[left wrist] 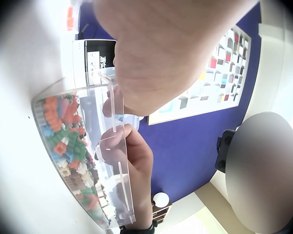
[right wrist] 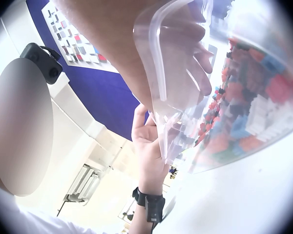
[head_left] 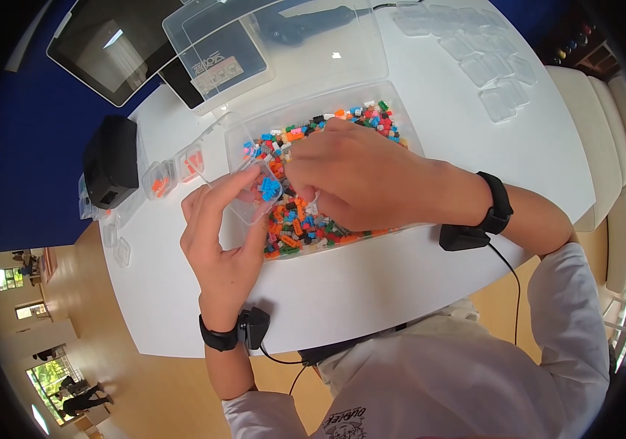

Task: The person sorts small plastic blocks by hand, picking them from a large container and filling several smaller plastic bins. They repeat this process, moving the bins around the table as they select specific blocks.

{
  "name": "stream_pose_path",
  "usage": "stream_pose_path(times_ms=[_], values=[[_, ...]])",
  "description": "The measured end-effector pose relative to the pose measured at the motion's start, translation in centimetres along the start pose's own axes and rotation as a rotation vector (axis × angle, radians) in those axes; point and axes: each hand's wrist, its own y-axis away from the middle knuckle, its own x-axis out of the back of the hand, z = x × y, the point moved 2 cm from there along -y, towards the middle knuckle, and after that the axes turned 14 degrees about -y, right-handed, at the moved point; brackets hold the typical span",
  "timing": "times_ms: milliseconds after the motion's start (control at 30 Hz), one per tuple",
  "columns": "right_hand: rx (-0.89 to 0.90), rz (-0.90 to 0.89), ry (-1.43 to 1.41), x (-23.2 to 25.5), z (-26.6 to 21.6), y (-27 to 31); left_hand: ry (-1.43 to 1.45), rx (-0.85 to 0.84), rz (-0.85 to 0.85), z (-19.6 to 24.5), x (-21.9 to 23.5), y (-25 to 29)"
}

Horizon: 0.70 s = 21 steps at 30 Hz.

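My left hand (head_left: pixel 223 245) grips a small clear plastic box (head_left: pixel 260 208) between thumb and fingers, at the left side of a large clear bin (head_left: pixel 408 110). Several blue toy bricks (head_left: pixel 269 189) lie in the small box. Inside the bin is a deep mix of small coloured building bricks (head_left: pixel 292 233). My right hand (head_left: pixel 364 175) reaches over the bin's wall, fingers bent down close over the bricks. Its fingertips are mostly hidden in the head view, and I cannot tell whether they pinch a brick. Through the bin's clear wall, the right hand (right wrist: pixel 178 73) also shows in the right wrist view.
Small lidded boxes with orange bricks (head_left: pixel 159 180) stand left of the bin, near a black device (head_left: pixel 110 161). Behind the bin are a large clear lid (head_left: pixel 320 62) and a dark screen (head_left: pixel 112 44). Several clear lids (head_left: pixel 500 102) lie at the back right of the white table (head_left: pixel 467 139).
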Motion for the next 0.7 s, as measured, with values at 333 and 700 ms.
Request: stream_pose_path(times_ms=[333, 700], values=[[-0.013, -0.194, 0.183, 0.1, -0.5, 0.5, 0.053, 0.037, 0.006, 0.3, -0.2, 0.0], [0.081, -0.173, 0.527, 0.7, -0.2, 1.5, 0.025, 0.008, -0.037, 0.4, 0.1, -0.1]])
